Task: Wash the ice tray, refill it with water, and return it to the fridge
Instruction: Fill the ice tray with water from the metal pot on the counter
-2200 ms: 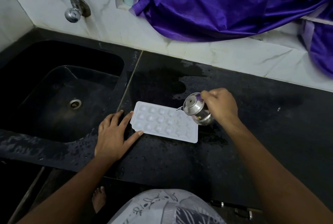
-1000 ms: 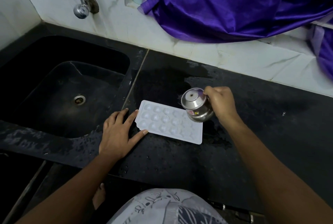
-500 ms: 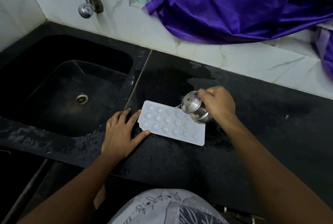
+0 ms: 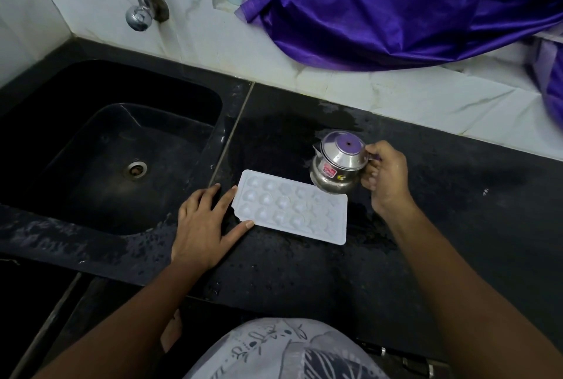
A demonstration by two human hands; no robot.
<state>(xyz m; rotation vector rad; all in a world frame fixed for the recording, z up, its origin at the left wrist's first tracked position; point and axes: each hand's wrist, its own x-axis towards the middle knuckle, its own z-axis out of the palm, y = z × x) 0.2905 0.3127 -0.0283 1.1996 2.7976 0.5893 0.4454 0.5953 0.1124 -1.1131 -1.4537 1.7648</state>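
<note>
On the wet black countertop (image 4: 304, 272), just right of the sink (image 4: 76, 150), the white ice tray (image 4: 292, 206) lies flat, likely so its cups fill evenly. Over its far right corner a small steel pot (image 4: 338, 165) is held upright, with the right hand (image 4: 387, 177) curled round the handle. The left hand (image 4: 204, 223) lies flat with its fingers spread, touching the tray's left end, seemingly to steady it.

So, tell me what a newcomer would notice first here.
The shiny purple cloth draped across the top right grabs the eye. Next comes the white tray on the black counter, with the left hand flat against its left end. The right hand holds a steel pot by the tray's far right corner.
</note>
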